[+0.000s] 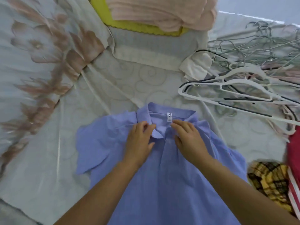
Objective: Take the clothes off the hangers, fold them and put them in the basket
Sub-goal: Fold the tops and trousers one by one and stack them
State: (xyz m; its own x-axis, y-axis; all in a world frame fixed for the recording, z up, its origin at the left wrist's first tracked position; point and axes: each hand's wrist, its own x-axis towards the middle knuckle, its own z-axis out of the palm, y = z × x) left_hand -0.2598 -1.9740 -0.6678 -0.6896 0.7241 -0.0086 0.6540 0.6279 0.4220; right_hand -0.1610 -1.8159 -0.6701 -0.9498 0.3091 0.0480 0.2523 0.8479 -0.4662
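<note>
Entry, head view. Blue shirt (162,184) is being laid flat on the bed (129,75). Its collar (165,111) is being pointed away from the person, and its lower part is being cut off by the near frame edge.

Left grip (140,140): being clenched on the blue shirt at the collar's left point. Fingers are being curled over the top with the thumb below, and the pale collar tip is being pinched between them.

Right grip (190,140): being rested on the collar's other side, fingers bent, thumb spread toward the front opening. Whether cloth is actually being pinched here cannot be told, since the frame is blurred.

The two grips are being held close together, not touching. The white neck label (169,116) is being shown just beyond the gap between them.

Surroundings:
- Beyond both grips, well apart: the yellow basket (103,17) is being occupied by a pink garment (162,10).
- Beyond and right of the right grip: a heap of hangers (243,88), white plastic and thin wire, is being left loose on the bed, with a cream cloth (196,65) at its near-left edge.
- Right of the right grip, nearer the person: a yellow plaid garment (267,181) is being lain just beside a red garment (293,159) with white stripes.
- Left of the left grip: a floral sheet (40,54) is being spread over the bed.
</note>
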